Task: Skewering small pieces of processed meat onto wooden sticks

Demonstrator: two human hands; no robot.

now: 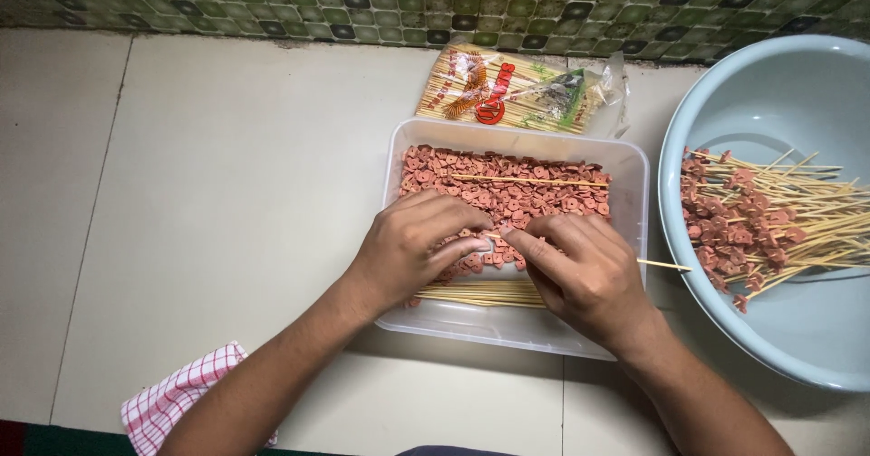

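Right hand (584, 270) pinches skewer (660, 264), tip toward 9 o'clock; left hand (412, 243) pinches slice (478, 238). Pierce dead centre, keep over tub (634, 161).

Both hands cover the middle of the clear tub (625, 161), so the sausage pieces (507, 179) beneath them are out of sight. The left hand (408, 247) and right hand (584, 275) pinch together, too tight to tell what sits between the fingertips. The skewer (662, 265) vanishes under the right hand. At right, the frame edge slices off the blue basin (770, 84). The checked cloth (177, 397) slips behind the left forearm.
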